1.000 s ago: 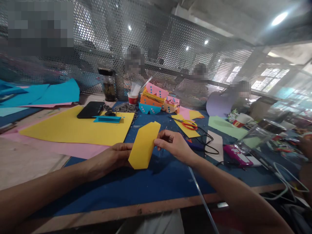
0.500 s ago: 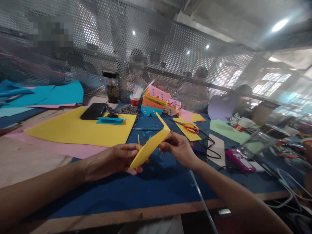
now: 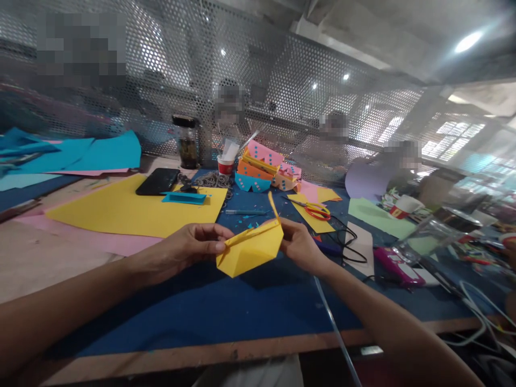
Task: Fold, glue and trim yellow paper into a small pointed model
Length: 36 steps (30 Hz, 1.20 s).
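Between my two hands, above the blue tabletop [image 3: 209, 312], is a folded piece of yellow paper [image 3: 253, 250] with a narrow strip sticking up at its right end. My left hand [image 3: 189, 244] pinches its left end, thumb in front. The right end is gripped by my right hand [image 3: 300, 244], whose fingertips are partly hidden behind the paper. Just beyond lie a pen [image 3: 245, 212] and small blue paper scraps. A folded blue paper piece [image 3: 185, 198] rests on a large yellow sheet [image 3: 133, 215] to the left. Scissors with orange and yellow handles [image 3: 316, 211] lie on yellow paper to the right.
A black phone [image 3: 157, 181], a dark-lidded jar [image 3: 185, 142], a paper cup [image 3: 226, 164] and stacked coloured paper shapes [image 3: 260, 166] stand toward the perforated metal screen [image 3: 274, 70]. On the right are a magenta device [image 3: 397, 267], a clear jar [image 3: 439, 231] and cables. People sit behind the screen.
The yellow paper has been turned from a steep, nearly edge-on slant to a flatter angle with its broad face toward me. My left hand has risen slightly and now pinches the upper left corner.
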### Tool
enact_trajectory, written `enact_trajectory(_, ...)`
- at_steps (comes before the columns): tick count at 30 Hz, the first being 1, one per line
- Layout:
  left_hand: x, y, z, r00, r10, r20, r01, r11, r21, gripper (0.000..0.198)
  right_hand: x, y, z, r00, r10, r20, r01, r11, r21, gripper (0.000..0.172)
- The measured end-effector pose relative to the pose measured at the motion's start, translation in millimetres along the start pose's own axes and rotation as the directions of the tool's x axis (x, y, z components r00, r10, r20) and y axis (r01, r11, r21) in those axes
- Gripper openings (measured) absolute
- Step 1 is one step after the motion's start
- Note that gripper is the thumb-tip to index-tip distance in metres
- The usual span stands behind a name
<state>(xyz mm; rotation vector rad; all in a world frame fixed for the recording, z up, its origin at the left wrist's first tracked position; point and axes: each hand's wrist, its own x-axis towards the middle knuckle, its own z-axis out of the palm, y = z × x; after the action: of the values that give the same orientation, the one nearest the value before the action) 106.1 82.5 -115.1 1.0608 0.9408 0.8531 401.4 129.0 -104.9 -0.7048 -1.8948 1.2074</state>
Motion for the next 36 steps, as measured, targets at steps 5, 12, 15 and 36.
enact_trajectory(5, 6, -3, -4.9, 0.981, 0.123, -0.148, -0.112, 0.991, 0.077, 0.049, 2, 0, -4, 0.987, 0.144, 0.067, -0.142, 0.989, -0.025, 0.026)
enact_trajectory(12, 9, -13, -3.7, 0.954, 0.232, -0.188, -0.199, 0.963, 0.180, 0.048, 1, 0, 8, 0.960, 0.253, 0.123, -0.262, 0.963, 0.065, 0.060)
enact_trajectory(15, 8, -16, -0.3, 0.960, 0.230, -0.158, -0.192, 0.956, 0.223, 0.048, 1, -1, 12, 0.962, 0.267, 0.053, -0.268, 0.963, 0.004, 0.053)
enact_trajectory(36, 4, -20, 12.4, 0.992, 0.123, 0.024, -0.125, 0.970, 0.210, 0.050, -1, -5, 15, 0.977, 0.207, -0.047, -0.211, 0.974, -0.085, 0.049)
